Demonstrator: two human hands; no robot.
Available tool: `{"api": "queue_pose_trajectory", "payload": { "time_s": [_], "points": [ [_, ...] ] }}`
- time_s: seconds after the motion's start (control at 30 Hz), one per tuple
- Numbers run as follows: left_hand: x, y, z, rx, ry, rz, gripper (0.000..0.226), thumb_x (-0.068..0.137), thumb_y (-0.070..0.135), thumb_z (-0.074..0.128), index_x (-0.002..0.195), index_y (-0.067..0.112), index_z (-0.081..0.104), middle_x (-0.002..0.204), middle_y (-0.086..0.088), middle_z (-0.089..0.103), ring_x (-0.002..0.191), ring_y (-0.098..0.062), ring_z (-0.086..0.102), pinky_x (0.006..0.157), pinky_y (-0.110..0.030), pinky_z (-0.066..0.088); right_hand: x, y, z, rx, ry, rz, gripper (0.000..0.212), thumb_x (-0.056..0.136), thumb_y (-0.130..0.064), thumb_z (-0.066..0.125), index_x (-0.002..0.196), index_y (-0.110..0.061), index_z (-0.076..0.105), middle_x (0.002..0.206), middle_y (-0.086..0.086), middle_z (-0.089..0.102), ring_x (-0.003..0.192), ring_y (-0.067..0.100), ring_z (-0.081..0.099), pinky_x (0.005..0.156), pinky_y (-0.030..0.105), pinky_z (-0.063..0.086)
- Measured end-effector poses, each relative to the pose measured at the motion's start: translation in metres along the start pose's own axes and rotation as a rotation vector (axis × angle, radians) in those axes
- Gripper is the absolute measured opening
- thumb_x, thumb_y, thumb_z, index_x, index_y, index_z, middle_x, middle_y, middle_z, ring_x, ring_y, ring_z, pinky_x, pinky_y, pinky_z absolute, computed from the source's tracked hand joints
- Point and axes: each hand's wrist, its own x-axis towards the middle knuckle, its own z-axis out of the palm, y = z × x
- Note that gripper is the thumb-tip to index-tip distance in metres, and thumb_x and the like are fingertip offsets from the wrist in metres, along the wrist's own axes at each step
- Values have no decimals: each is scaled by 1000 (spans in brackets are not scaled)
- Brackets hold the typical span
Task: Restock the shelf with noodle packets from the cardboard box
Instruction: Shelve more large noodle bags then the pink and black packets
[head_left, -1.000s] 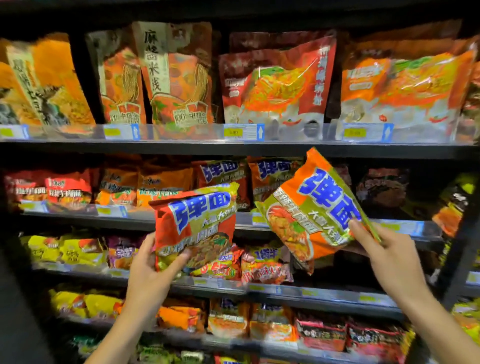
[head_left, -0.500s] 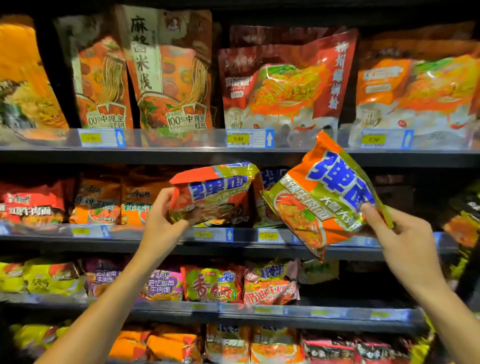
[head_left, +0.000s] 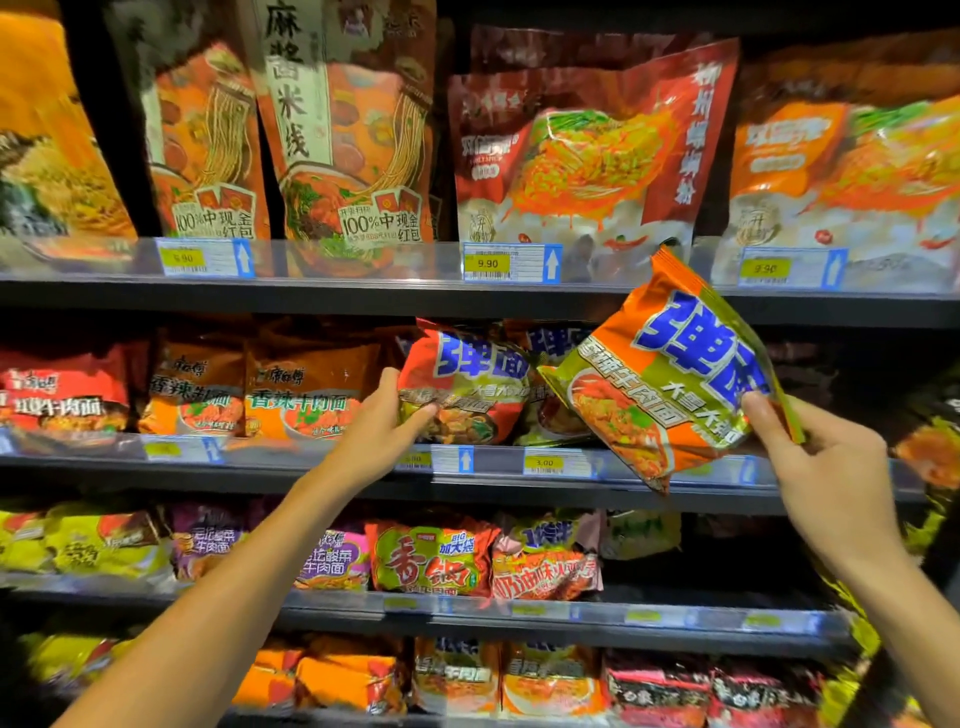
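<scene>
My left hand (head_left: 382, 423) grips a red noodle packet (head_left: 467, 382) with blue characters by its lower left corner; the packet stands upright on the second shelf (head_left: 322, 475), among other packets there. My right hand (head_left: 826, 467) pinches the right edge of an orange noodle packet (head_left: 670, 384) with blue characters, held tilted in the air in front of that shelf, to the right of the red one. The cardboard box is out of view.
Large pouches fill the top shelf (head_left: 363, 296) behind price tags (head_left: 511, 263). More noodle packets (head_left: 431, 558) line the lower shelves. A dark gap (head_left: 810, 374) lies on the second shelf behind and right of the orange packet.
My left hand has lifted the red packet and set it upright on the second shelf. The right hand has raised the orange packet slightly. The view has moved closer to the shelves.
</scene>
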Motion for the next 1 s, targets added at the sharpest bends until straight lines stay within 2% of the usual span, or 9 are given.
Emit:
{"api": "queue_pose_trajectory", "payload": {
  "time_s": [0.1,0.23,0.33,0.47,0.57,0.67,0.8,0.93,1.0],
  "points": [
    [6,-1,4,198,-46,-86,31,98,40,55,100,14,39,81,6,49,70,-6,50,53,-20,31,4,8,3,-36,-4,-58,35,94,-40,59,109,-12,76,88,-25,74,80,-8,63,70,21,52],
    [2,-14,11,322,170,-52,39,93,44,61,106,14,40,101,-2,42,96,-23,48,73,-27,40,12,17,6,-72,-12,-148,46,93,-52,55,112,-15,75,74,17,70,72,7,45,58,38,45],
    [-12,-9,19,197,398,56,74,90,30,69,146,8,26,141,-10,32,132,-26,37,104,-34,41,20,21,11,-101,11,-203,39,96,-39,59,114,-8,74,74,15,73,70,6,46,57,39,44],
    [-22,5,24,270,539,277,70,87,13,71,147,12,38,153,-15,26,143,-29,26,116,-41,30,31,23,23,-144,-33,-252,27,95,-20,62,118,-12,72,56,3,60,56,4,35,46,31,34],
    [-27,15,32,270,378,541,52,89,11,68,138,10,53,149,-14,36,140,-31,33,111,-49,34,40,26,32,-176,-112,-268,26,93,-9,65,117,-14,73,62,-10,53,49,7,30,44,24,27],
    [-33,32,42,270,106,675,52,96,20,62,145,18,47,155,-5,32,143,-24,30,114,-46,33,52,24,40,-190,-163,-269,29,92,-5,66,116,-20,74,56,0,56,49,6,34,46,26,32],
    [-32,47,52,222,-35,561,59,101,37,52,153,44,23,165,7,1,151,-17,11,114,-38,32,66,17,47,-219,-226,-358,34,90,-3,66,120,-19,72,75,6,75,56,4,55,52,29,45],
    [-30,51,59,196,-83,480,60,102,42,47,153,47,16,163,13,-18,140,-22,37,101,-38,48,77,17,51,-298,-170,-513,58,76,14,66,125,-16,70,110,1,75,94,11,69,79,27,53],
    [-26,52,64,200,-88,452,57,101,44,45,152,46,19,163,12,-16,145,-23,30,103,-36,46,79,20,53,-287,-174,-510,58,75,15,64,124,-15,70,113,1,74,99,11,68,82,28,54]
  ]
}}
